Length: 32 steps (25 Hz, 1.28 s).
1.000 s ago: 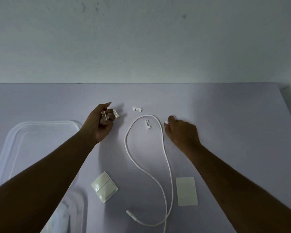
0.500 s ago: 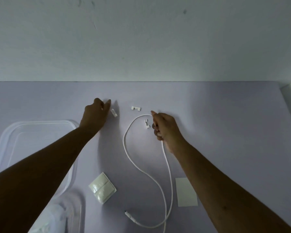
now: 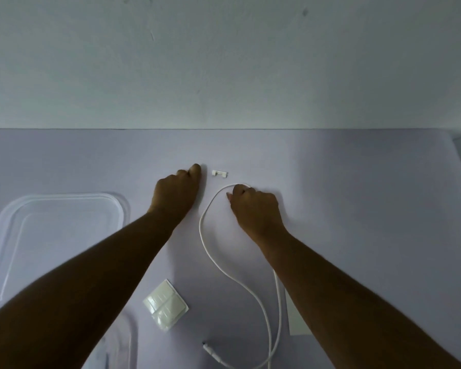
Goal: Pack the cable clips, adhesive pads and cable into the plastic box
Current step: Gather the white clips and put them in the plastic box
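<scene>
My left hand (image 3: 177,191) lies knuckles-up on the purple table, fingers curled and fingertips pinched together over the spot where a small white cable clip lay; that clip is hidden. My right hand (image 3: 254,206) is curled inside the top of the white cable (image 3: 210,251) loop, covering the small clip that lay there. One white clip (image 3: 220,173) lies free between and beyond the two hands. A sheet of adhesive pads (image 3: 165,303) lies near me under my left forearm. The clear plastic box (image 3: 64,201) sits at the left.
A white backing sheet (image 3: 294,319) shows partly beside my right forearm. The cable's plug end (image 3: 210,351) lies near the bottom edge. Another clear plastic piece (image 3: 129,342), perhaps the lid, sits at the bottom left. A pale wall rises behind the table.
My left hand has gone down over the clip on the left, which is now hidden. My right hand moved left from outside the cable loop onto the clip inside it.
</scene>
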Each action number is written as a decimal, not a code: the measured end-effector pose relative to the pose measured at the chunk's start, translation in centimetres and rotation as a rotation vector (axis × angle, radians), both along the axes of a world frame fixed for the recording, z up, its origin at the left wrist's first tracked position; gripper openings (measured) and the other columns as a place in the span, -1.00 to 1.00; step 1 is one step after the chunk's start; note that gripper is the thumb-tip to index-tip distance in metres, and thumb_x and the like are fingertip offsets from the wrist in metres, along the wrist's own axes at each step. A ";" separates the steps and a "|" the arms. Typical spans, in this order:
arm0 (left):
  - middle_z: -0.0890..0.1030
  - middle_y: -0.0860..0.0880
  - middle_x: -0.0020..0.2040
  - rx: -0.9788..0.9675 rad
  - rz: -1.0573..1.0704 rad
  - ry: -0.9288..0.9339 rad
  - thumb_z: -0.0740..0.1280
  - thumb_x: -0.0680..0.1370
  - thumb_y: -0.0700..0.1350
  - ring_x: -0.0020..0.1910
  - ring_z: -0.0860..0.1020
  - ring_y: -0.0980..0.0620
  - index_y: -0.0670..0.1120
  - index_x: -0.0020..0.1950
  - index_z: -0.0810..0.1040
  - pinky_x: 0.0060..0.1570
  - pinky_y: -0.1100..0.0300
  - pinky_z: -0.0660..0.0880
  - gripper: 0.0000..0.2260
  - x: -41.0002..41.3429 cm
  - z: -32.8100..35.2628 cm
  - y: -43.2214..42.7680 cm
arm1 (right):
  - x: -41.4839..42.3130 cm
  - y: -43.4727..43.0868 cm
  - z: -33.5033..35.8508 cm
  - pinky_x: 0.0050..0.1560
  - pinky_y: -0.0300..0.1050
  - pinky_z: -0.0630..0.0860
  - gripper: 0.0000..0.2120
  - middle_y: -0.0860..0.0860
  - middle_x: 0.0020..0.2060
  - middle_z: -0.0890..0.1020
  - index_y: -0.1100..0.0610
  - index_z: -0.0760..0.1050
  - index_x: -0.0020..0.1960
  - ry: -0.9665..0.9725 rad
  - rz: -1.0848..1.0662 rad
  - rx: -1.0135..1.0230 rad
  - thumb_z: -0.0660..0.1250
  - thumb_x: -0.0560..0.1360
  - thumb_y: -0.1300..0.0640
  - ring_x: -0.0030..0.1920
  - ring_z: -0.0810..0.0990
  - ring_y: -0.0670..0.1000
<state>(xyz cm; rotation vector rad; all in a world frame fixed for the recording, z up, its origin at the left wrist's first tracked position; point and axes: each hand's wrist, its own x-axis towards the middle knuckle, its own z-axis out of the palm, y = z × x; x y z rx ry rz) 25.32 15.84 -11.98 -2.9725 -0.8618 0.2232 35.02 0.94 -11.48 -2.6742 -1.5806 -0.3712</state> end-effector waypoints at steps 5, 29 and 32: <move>0.45 -0.09 -0.35 -0.394 0.341 -0.419 0.05 0.67 -0.07 -0.39 0.45 -0.10 -0.14 -0.10 0.29 -0.45 0.16 0.27 -0.79 -1.3 0.6 1.5 | 0.1 -0.5 0.7 -0.48 -0.11 0.37 -0.60 0.12 -0.48 0.55 0.21 0.49 -0.28 0.514 -0.314 0.336 0.16 0.62 0.00 -0.48 0.51 0.07; 0.56 -0.15 -0.22 -0.141 -0.014 -0.100 0.12 0.55 0.29 -0.30 0.56 -0.17 -0.14 0.26 0.28 -0.36 0.13 0.35 -0.46 4.7 2.0 -0.6 | -1.6 -5.4 3.4 -0.59 -0.32 0.08 -0.54 -0.03 -0.59 0.34 0.09 0.25 -0.46 2.045 -0.740 0.948 0.13 0.62 0.06 -0.64 0.17 -0.09; 0.63 -0.14 -0.08 -0.060 -0.088 -0.016 0.06 0.64 0.14 -0.17 0.62 -0.18 -0.11 0.25 0.33 -0.31 0.13 0.33 -0.63 4.3 0.8 -1.5 | -1.5 -5.9 3.4 -0.59 -0.33 0.06 -0.52 -0.03 -0.59 0.34 0.08 0.25 -0.49 2.034 -0.775 0.940 0.14 0.61 0.06 -0.65 0.17 -0.09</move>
